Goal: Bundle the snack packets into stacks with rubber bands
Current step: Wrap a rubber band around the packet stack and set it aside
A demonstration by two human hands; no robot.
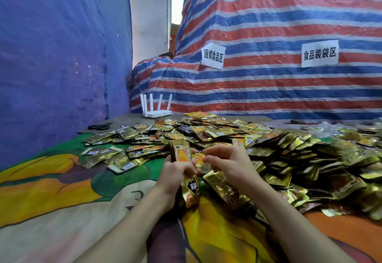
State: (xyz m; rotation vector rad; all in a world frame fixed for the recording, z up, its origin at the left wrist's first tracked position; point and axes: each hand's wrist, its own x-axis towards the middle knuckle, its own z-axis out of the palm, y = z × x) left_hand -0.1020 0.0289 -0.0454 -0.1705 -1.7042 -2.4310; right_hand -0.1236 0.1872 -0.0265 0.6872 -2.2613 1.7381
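A big heap of gold snack packets (268, 149) covers the middle and right of the table. My left hand (175, 171) grips a small stack of gold packets (183, 153) held on edge, their lower ends sticking out below my fist. My right hand (225, 161) is just to its right, fingers curled and pinching another gold packet (199, 157) against the stack. No rubber band is visible in either hand.
A colourful printed cloth (62, 190) covers the table on the near left. Black scissors (99, 126) and a white router (157, 113) lie at the far left edge. A blue tarp (51, 56) hangs on the left, a striped tarp (268, 87) behind.
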